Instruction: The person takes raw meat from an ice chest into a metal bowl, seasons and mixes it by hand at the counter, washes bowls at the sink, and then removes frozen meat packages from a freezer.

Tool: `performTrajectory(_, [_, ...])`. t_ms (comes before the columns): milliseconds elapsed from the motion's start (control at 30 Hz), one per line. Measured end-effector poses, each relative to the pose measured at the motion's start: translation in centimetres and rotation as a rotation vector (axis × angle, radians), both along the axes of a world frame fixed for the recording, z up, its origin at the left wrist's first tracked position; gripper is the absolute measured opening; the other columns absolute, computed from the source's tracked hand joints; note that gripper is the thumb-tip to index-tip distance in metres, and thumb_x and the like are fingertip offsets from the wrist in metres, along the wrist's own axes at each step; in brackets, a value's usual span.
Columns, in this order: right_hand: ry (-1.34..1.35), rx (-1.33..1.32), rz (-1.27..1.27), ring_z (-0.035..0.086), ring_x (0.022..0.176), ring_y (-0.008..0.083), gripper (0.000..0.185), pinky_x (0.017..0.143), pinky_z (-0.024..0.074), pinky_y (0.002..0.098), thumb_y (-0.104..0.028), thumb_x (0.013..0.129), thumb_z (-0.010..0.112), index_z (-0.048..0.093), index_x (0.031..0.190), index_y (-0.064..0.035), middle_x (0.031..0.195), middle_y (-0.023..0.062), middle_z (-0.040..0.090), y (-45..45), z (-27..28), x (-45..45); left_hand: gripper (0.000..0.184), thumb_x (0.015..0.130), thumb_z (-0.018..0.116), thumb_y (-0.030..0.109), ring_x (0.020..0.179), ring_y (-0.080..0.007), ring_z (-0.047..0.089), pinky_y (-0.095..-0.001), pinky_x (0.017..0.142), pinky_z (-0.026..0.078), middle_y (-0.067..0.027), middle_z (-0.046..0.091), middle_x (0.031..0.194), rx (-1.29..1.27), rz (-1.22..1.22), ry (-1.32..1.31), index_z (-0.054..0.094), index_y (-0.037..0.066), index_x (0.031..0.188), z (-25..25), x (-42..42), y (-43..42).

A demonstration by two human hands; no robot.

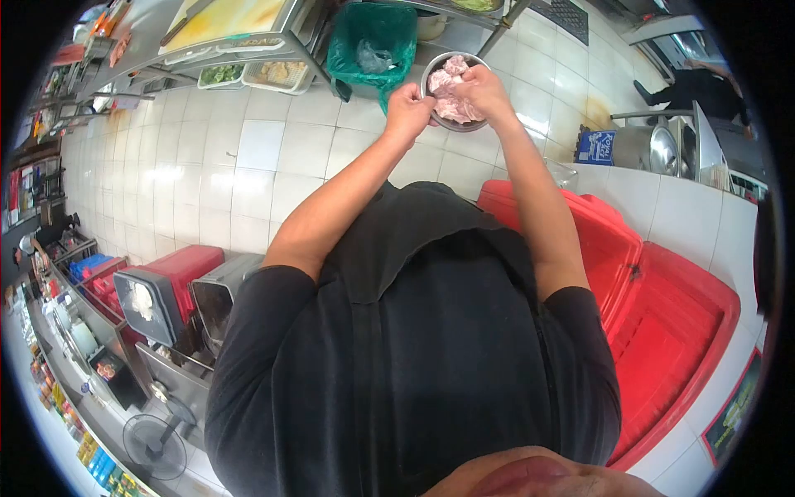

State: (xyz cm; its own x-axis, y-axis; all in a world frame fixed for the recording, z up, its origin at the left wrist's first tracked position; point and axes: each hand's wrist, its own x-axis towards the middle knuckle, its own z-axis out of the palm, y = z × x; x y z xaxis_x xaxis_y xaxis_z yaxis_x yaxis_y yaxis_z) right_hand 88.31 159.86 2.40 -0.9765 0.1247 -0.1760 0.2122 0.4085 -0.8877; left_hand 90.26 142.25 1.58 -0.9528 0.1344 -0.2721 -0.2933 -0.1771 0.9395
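Observation:
A round metal bowl (426, 73) of pale pink raw meat (454, 66) is held out in front of me, above the tiled floor. My left hand (409, 113) is closed on the bowl's left rim, with its fingertips at the edge. Over the right side of the bowl, my right hand (489, 93) reaches in with its fingers bent against the meat. Part of the meat is hidden under that hand. Just left of the bowl stands a bin lined with a green plastic bag (371, 37).
A metal table with a cutting board (228, 23) and a knife (184, 23) is at upper left, with white baskets (277, 77) below. An open red cooler box (662, 331) stands close on my right. Bins (149, 302) and a fan (155, 446) are at lower left. Another person (700, 89) is at far right.

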Motion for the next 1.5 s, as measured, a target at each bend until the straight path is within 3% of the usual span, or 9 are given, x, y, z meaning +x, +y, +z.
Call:
performTrajectory(133, [-0.024,0.082,0.122,0.061,0.082,0.0205,0.031,0.07,0.0489,0.0326,-0.021,0.065,0.074,0.063,0.09,-0.0058,0.092,0.0122,0.064,0.0,4.0,-0.2,0.016,0.076,0.058,-0.002,0.056,-0.0148,0.059,-0.0295,0.046,0.057,-0.0052,0.052,0.068,0.046,0.04,-0.032,0.046,0.003,0.067,0.7,0.2,-1.3])
performTrajectory(333, [0.576,0.743,0.458,0.06,0.098,0.0318,0.054,0.082,0.0509,0.0406,-0.024,0.065,0.073,0.058,0.116,-0.015,0.115,0.0184,0.055,-5.1,4.2,1.4,0.016,0.08,0.059,0.0,0.058,-0.0132,0.058,-0.0284,0.047,0.056,-0.0062,0.056,0.072,0.011,0.05,-0.077,0.048,0.005,0.07,0.7,0.8,-4.3])
performTrajectory(467, [0.143,0.853,0.454,0.06,0.097,0.0314,0.05,0.079,0.0517,0.0423,-0.032,0.071,0.07,0.056,0.118,-0.0203,0.111,0.0162,0.053,-11.0,3.8,1.6,0.016,0.079,0.059,0.0,0.057,-0.0137,0.057,-0.0287,0.047,0.056,-0.0062,0.056,0.071,-0.058,0.064,-0.12,0.048,0.005,0.069,0.7,0.6,-7.4])
performTrajectory(567, [0.051,0.879,0.491,0.061,0.095,0.0325,0.046,0.079,0.0517,0.0417,-0.029,0.072,0.069,0.059,0.115,-0.0198,0.109,0.0158,0.055,-13.9,0.8,-0.6,0.015,0.08,0.059,0.001,0.055,-0.0138,0.057,-0.0284,0.047,0.056,-0.0055,0.054,0.07,-0.052,0.097,-0.139,0.048,0.005,0.07,-1.5,0.3,-10.4])
performTrajectory(733, [-0.073,0.146,0.415,0.064,0.079,0.0185,0.026,0.071,0.05,0.0315,-0.014,0.069,0.069,0.069,0.094,-0.0084,0.087,0.0092,0.069,-17.5,2.9,-5.1,0.015,0.08,0.058,0.002,0.053,-0.0139,0.056,-0.0278,0.047,0.056,-0.005,0.053,0.069,-0.009,0.137,-0.094,0.047,0.005,0.07,-2.0,-2.0,-17.6])
performTrajectory(833, [0.007,0.07,0.42,0.063,0.076,0.0149,0.024,0.07,0.0501,0.0303,-0.011,0.071,0.068,0.069,0.095,-0.0061,0.087,0.007,0.069,-21.0,4.8,-7.8,0.015,0.08,0.058,0.002,0.054,-0.0142,0.056,-0.0278,0.047,0.057,-0.0054,0.053,0.069,0.049,0.164,-0.065,0.047,0.004,0.07,-0.3,-3.7,-21.8])
performTrajectory(1167, [0.047,0.067,0.517,0.06,0.095,0.0179,0.057,0.081,0.0485,0.0289,-0.015,0.07,0.076,0.056,0.121,-0.0004,0.11,0.0128,0.062,-38.0,9.7,-12.5,0.013,0.08,0.058,-0.001,0.055,-0.0153,0.058,-0.0295,0.048,0.058,-0.0063,0.054,0.068,0.144,0.35,-0.098,0.048,0.002,0.071,1.0,-7.4,-36.1])
performTrajectory(1367, [0.102,0.308,0.757,0.058,0.106,0.0187,0.061,0.089,0.0463,0.0304,-0.016,0.07,0.074,0.054,0.126,-0.005,0.117,0.0135,0.061,-46.2,7.5,-16.0,0.017,0.08,0.057,-0.002,0.054,-0.0148,0.057,-0.0302,0.048,0.058,-0.0053,0.053,0.067,0.199,0.56,-0.118,0.047,0.004,0.068,-1.1,-9.2,-45.0])
performTrajectory(1500, [0.458,0.392,0.924,0.058,0.102,0.0319,0.057,0.09,0.046,0.0358,-0.014,0.065,0.071,0.057,0.12,-0.0107,0.108,0.0158,0.061,-55.2,1.6,-18.5,0.02,0.079,0.058,-0.002,0.054,-0.0149,0.056,-0.03,0.047,0.057,-0.0059,0.053,0.067,0.144,0.659,-0.13,0.045,0.005,0.066,-1.6,-11.5,-51.5])
